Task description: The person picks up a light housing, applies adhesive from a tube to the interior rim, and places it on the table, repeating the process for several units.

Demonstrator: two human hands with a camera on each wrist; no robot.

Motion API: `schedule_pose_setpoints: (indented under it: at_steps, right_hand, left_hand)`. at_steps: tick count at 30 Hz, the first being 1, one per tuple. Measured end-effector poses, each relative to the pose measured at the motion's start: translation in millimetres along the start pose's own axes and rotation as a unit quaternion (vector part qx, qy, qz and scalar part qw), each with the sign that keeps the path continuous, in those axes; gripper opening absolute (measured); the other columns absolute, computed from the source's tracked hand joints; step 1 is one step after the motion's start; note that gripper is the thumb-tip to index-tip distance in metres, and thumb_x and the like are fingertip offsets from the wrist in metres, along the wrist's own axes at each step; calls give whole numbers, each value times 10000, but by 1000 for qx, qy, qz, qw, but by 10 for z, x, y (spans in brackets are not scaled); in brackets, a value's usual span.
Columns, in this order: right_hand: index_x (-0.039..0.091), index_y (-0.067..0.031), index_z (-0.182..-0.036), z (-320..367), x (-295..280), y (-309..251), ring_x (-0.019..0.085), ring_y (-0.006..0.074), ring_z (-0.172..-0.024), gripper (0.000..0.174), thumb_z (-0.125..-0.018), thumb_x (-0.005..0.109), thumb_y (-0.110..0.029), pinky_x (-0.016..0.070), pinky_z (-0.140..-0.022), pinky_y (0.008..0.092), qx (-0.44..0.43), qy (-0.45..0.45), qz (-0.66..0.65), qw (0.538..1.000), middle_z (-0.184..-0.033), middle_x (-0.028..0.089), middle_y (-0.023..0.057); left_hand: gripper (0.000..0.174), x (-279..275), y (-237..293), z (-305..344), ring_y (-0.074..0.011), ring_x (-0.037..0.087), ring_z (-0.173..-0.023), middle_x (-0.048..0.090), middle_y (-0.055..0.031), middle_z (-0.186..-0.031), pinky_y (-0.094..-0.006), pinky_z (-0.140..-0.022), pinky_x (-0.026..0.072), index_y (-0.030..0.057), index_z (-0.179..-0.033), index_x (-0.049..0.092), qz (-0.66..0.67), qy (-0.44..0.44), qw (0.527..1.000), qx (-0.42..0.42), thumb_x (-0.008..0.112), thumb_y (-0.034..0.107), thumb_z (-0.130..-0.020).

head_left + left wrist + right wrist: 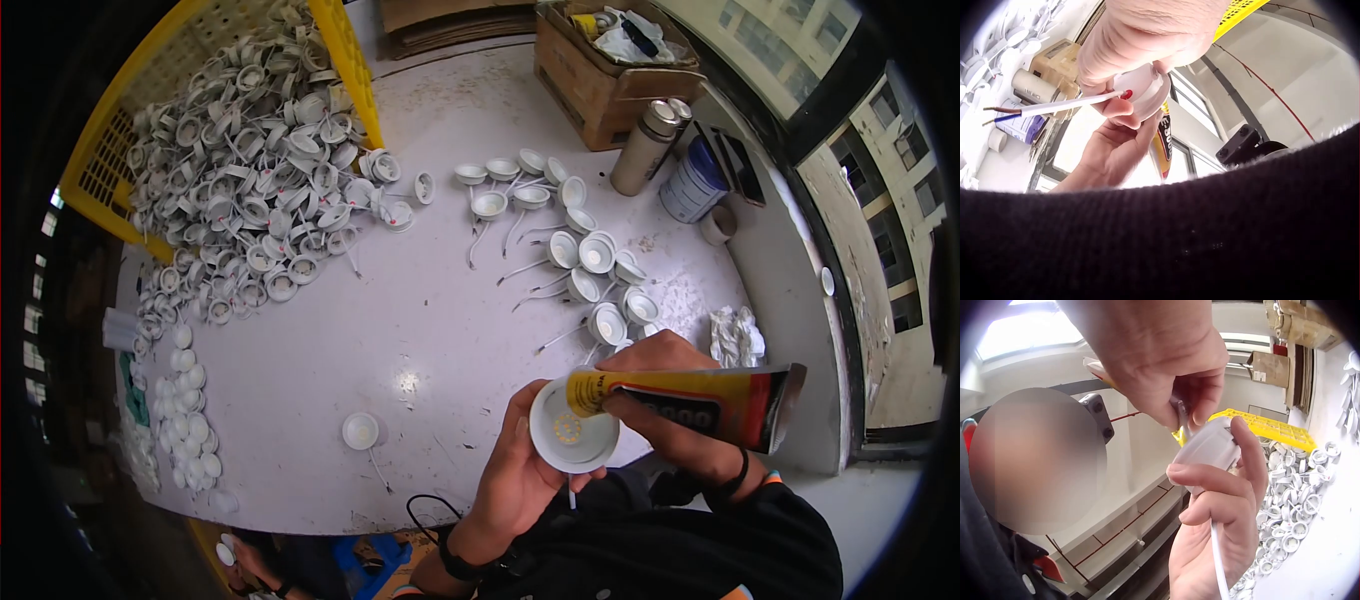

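In the head view the left hand (pixel 515 490) holds a round white lamp cup (pixel 590 455) tilted toward the head camera, yellow dots on its inner disc. The right hand (pixel 665 415) grips a yellow and black tube (pixel 725 400), its front end over the cup's rim. From the cup's back, in the left wrist view, a white cable (pixel 1066 105) with brown and blue ends sticks out past the left hand (pixel 1147 37). In the right wrist view the right hand (pixel 1160 369) pinches the tube's pale nozzle (pixel 1182 412) at the cup (pixel 1207 453).
A yellow crate (pixel 110 170) spills white lamp parts at the left; white domes (pixel 190 420) lie below. One cabled cup (pixel 361 431) stands near the front edge, several more (pixel 597 253) right of centre. A carton (pixel 600 95), steel flask (pixel 642 150) and tub (pixel 692 185) stand behind.
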State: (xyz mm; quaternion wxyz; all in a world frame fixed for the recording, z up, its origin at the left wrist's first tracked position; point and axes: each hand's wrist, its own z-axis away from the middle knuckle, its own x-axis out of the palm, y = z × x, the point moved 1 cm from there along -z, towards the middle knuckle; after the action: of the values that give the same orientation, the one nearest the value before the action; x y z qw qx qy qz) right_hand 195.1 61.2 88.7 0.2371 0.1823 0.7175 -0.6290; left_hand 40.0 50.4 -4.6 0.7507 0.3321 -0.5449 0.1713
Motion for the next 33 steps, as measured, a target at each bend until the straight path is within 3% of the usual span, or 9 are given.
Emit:
schedule_pose_setpoints:
  at_steps: [1,4,9,13,17,19,20,26,33]
  right_hand:
    - [582,-58,-821,-10,-12,-18,559,193,-715,170,-666,650,-45,451,-613,258,-13,-31,98,995,-791,560,66]
    - [582,-62,-827,71,26,82,558,190,-693,196,-647,658,-41,455,-588,248,-74,67,67,993,-774,567,43]
    - [573,-49,-854,120,-39,105,554,172,-643,278,-589,657,-40,451,-515,247,-112,69,70,989,-776,563,46]
    - [570,-46,-798,179,-85,73,566,217,-644,170,-668,657,-113,457,-546,285,-92,32,60,993,-735,563,78]
    - [569,-27,-851,199,-87,101,562,170,-668,250,-619,657,-58,452,-547,246,-104,-15,22,994,-759,557,67]
    - [571,-29,-873,227,31,195,568,146,-724,202,-689,642,-73,456,-606,234,27,-60,-184,981,-795,568,71]
    - [571,-29,-873,227,55,178,568,146,-724,202,-689,642,-73,456,-606,234,26,-60,-184,981,-795,568,71]
    - [524,-23,-837,99,257,24,551,134,-592,162,-719,616,-85,443,-519,253,88,10,-290,953,-741,536,61]
    - [500,-22,-853,51,381,180,518,110,-600,166,-716,595,-38,430,-526,232,27,85,-207,974,-773,497,59]
  left_hand:
    - [413,-7,10,1,-263,546,-759,436,-163,-1068,-286,-555,427,124,-1207,204,-4,1,1000,2,275,369,-882]
    - [412,10,48,29,-264,542,-748,435,-162,-1065,-290,-549,422,118,-1198,208,-23,19,1000,6,286,368,-880]
    - [411,-1,62,37,-257,533,-735,436,-157,-1060,-305,-556,425,107,-1181,218,-31,38,998,36,314,363,-874]
    - [415,-9,83,37,-245,524,-765,433,-150,-1066,-324,-579,436,104,-1177,221,-34,48,997,52,333,360,-870]
    - [413,63,81,40,-214,504,-825,417,-129,-1097,-335,-601,440,104,-1178,229,-74,96,990,69,332,360,-870]
    - [416,61,73,33,-205,495,-844,414,-118,-1102,-331,-601,437,106,-1182,234,-68,100,991,66,330,364,-870]
    - [419,55,67,31,-196,485,-863,410,-107,-1107,-326,-601,434,107,-1185,239,-61,105,991,64,328,368,-870]
    - [434,-88,-18,7,-198,474,-868,414,-91,-1088,-296,-581,418,133,-1206,243,32,43,998,39,331,387,-865]
    - [414,-119,-2,13,-200,490,-747,429,-112,-1077,-273,-538,397,135,-1208,278,22,45,999,20,282,381,-876]
